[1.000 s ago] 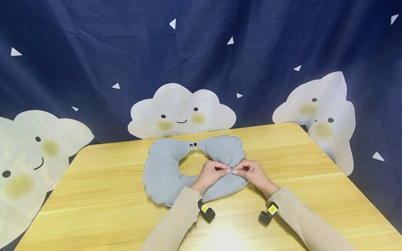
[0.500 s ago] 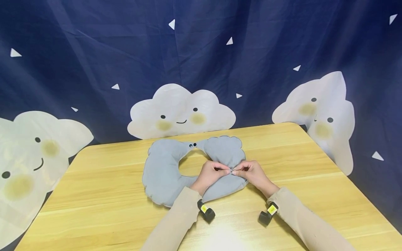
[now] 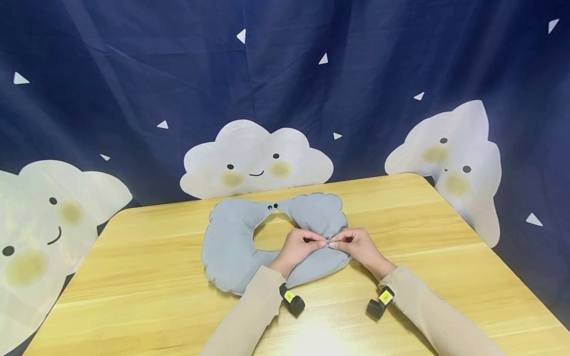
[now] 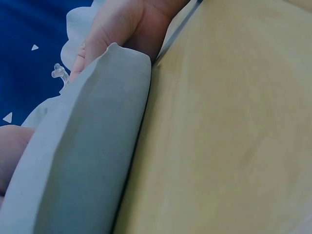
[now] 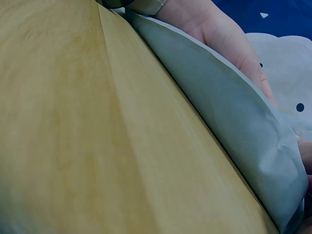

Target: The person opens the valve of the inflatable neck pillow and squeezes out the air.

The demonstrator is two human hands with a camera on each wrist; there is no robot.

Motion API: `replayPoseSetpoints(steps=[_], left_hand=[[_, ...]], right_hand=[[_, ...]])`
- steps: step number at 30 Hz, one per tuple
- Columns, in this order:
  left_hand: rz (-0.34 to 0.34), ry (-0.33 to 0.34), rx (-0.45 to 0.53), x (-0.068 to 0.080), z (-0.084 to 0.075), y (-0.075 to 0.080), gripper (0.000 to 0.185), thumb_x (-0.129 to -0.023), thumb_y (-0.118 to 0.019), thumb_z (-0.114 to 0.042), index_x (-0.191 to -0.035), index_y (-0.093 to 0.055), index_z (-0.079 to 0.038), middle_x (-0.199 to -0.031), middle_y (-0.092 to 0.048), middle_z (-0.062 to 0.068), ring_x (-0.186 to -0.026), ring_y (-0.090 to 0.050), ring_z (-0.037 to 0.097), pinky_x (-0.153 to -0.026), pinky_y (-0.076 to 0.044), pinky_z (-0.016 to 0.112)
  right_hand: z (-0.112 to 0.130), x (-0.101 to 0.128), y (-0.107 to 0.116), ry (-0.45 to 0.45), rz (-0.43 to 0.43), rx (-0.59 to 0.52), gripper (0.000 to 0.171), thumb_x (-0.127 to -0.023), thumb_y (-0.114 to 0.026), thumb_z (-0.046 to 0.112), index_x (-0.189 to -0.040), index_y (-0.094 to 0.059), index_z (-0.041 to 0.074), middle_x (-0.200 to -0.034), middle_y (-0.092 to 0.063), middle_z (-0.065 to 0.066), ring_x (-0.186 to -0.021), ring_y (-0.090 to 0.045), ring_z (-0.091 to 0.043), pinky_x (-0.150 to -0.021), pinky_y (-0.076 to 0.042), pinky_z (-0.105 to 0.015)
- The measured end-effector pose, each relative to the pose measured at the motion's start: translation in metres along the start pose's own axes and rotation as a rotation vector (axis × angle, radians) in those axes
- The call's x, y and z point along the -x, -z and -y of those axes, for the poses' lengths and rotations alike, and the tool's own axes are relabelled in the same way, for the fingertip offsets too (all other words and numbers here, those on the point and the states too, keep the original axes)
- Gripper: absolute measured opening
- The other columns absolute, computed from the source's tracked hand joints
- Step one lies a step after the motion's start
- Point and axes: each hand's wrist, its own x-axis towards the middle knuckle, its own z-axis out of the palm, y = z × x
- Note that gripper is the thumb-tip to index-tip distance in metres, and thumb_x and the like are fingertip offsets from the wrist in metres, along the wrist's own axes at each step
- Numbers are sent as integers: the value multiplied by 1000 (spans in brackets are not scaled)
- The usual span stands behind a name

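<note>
A grey inflatable neck pillow [image 3: 231, 242] lies puffed up on the wooden table, its ring-shaped middle facing up. My left hand [image 3: 299, 247] and right hand [image 3: 356, 247] meet on its right lobe, thumb and forefinger of each pinching at one small spot, where the fabric gathers. A clear plastic valve [image 4: 59, 73] sticks up there in the left wrist view, beside the fingers of the right hand [image 4: 117, 29]. From the right wrist, the left hand [image 5: 214, 34] shows behind the pillow's edge [image 5: 209, 92]. The exact fingertip contact on the valve is partly hidden.
Two dark snap buttons [image 3: 272, 206] sit on the strap joining the pillow's lobes at the back. A light wooden table [image 3: 133, 277] carries the pillow. Behind it hangs a dark blue curtain [image 3: 187, 64] with white clouds. Black wrist cameras [image 3: 291, 300] hang below the sleeves.
The head view has shifted very slightly. Both hands stay pinched at the same spot on the pillow, with no clear movement.
</note>
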Motion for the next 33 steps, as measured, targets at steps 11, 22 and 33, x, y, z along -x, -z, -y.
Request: replayPoseSetpoints(steps=[11, 22, 33], left_hand=[[-2, 14, -23, -1, 0, 0, 8, -77, -77, -11, -84, -77, -7, -85, -73, 3, -78, -61, 6, -71, -49, 22], [-10, 24, -10, 0, -3, 0, 7, -78, -77, -10, -84, -77, -6, -84, -73, 4, -76, -60, 5, -69, -48, 22], [-20, 37, -16, 1, -3, 0, 6, -77, -77, -8, -83, -77, -7, -83, -73, 3, -75, -60, 5, -69, -49, 22]], right_hand=[[-4, 0, 2, 20, 6, -68, 21, -73, -77, 1, -88, -70, -12, -81, -70, -10, -74, -63, -9, -68, -52, -22], [-4, -1, 1, 18, 6, -106, 18, -76, -75, -1, -86, -68, -14, -80, -71, -3, -74, -64, -8, -69, -53, -21], [-4, -1, -2, -12, -19, -70, 20, -75, -77, 2, -86, -70, -12, -84, -72, -9, -77, -65, -9, -71, -53, -22]])
